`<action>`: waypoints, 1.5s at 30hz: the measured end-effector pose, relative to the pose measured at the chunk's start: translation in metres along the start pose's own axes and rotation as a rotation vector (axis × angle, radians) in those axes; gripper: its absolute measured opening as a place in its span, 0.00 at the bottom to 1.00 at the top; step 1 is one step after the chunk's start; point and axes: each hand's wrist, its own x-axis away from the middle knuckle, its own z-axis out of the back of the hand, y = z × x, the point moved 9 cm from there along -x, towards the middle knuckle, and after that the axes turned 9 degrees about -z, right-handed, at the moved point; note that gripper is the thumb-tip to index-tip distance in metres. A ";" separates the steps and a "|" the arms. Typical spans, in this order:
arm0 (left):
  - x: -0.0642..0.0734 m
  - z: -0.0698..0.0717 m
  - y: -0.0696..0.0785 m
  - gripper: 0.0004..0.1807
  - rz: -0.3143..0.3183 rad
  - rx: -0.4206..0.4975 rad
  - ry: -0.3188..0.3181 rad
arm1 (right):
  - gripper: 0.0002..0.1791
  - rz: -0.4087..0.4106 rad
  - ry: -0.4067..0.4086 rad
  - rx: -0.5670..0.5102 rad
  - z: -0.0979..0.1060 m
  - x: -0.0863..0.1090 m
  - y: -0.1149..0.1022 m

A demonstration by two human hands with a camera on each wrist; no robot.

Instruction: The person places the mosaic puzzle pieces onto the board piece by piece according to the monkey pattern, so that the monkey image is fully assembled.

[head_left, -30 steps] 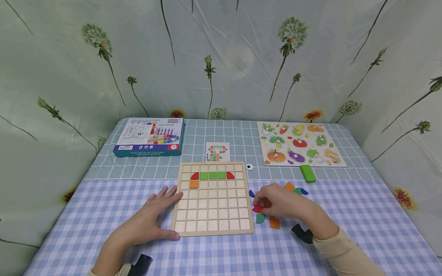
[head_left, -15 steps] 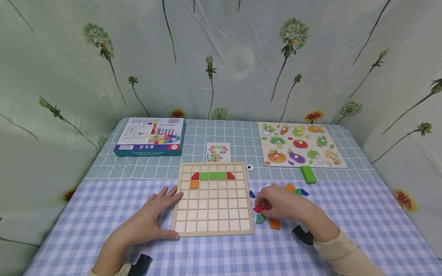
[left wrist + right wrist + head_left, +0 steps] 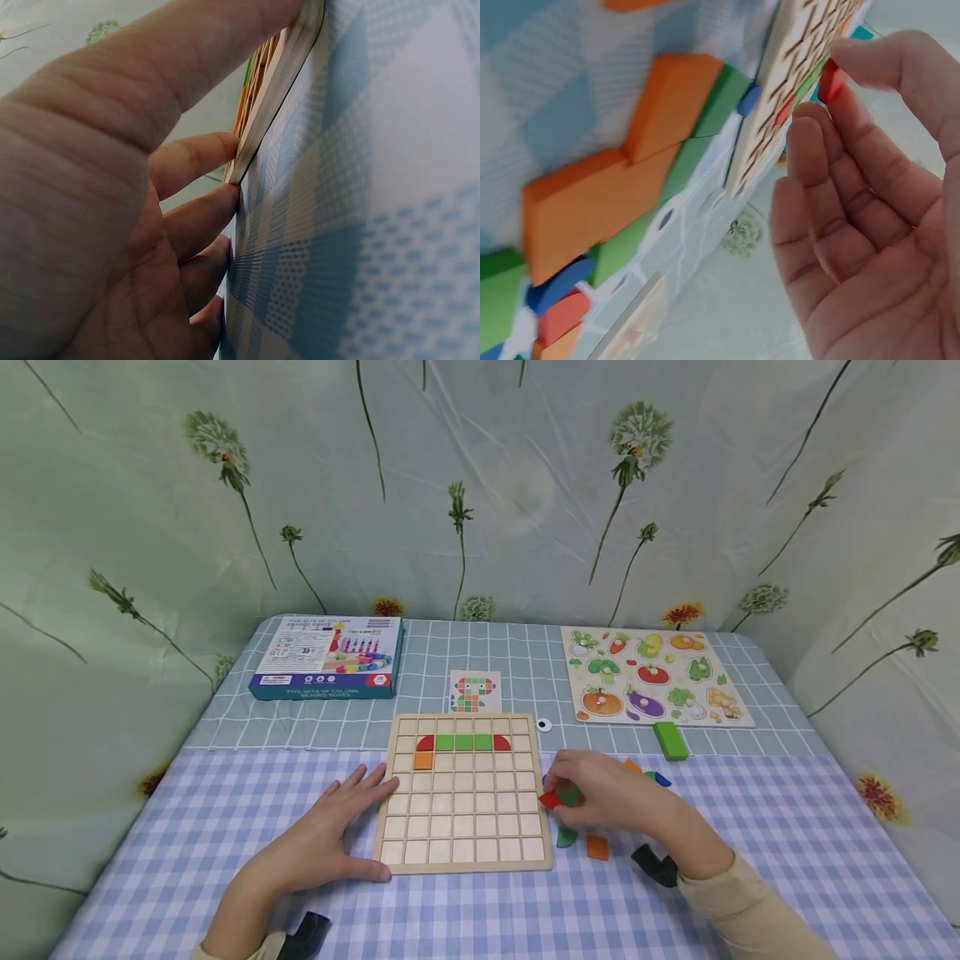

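Currently | red piece [image 3: 551, 799]: small, thin, bright | right hand [image 3: 603, 789]: fingers pinching it | left hand [image 3: 322, 835]: fingers spread, touching wooden board [image 3: 465, 825]

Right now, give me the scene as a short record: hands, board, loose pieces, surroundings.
left hand: fingers touch the left edge of the board
right hand: pinches a red piece by the board's right edge
board: green row between two red ends; orange square under the left one
loose, right of board: orange piece, green piece, blue piece, others
beyond board: card
far left: box
far right: puzzle
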 end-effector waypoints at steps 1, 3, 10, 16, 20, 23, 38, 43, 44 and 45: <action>0.000 0.000 0.000 0.64 -0.001 0.001 0.000 | 0.08 0.019 0.010 -0.001 0.002 -0.001 -0.003; 0.000 0.000 -0.001 0.64 0.001 0.000 -0.002 | 0.08 0.055 0.026 -0.003 0.004 -0.004 -0.010; -0.001 -0.002 -0.001 0.64 0.008 0.003 -0.012 | 0.07 0.068 0.013 -0.006 0.004 -0.019 -0.027; 0.000 -0.001 -0.001 0.64 -0.001 0.001 -0.003 | 0.08 0.088 0.022 -0.009 0.004 -0.035 -0.040; 0.001 -0.001 -0.001 0.64 -0.005 -0.001 0.006 | 0.07 0.098 0.032 -0.009 0.003 -0.046 -0.050; 0.001 -0.001 -0.001 0.64 -0.005 -0.001 0.006 | 0.06 0.134 0.049 0.002 0.002 -0.054 -0.059; 0.000 0.000 0.001 0.64 -0.015 0.005 0.007 | 0.05 0.208 0.077 0.110 -0.011 -0.095 -0.103; 0.000 0.000 0.001 0.64 -0.019 -0.002 0.005 | 0.06 0.224 0.071 0.143 -0.018 -0.105 -0.115; 0.000 0.000 0.001 0.64 -0.020 -0.002 0.005 | 0.06 0.225 0.068 0.147 -0.019 -0.107 -0.117; 0.000 0.000 0.001 0.64 -0.018 -0.003 0.002 | 0.06 0.223 0.061 0.152 -0.021 -0.108 -0.119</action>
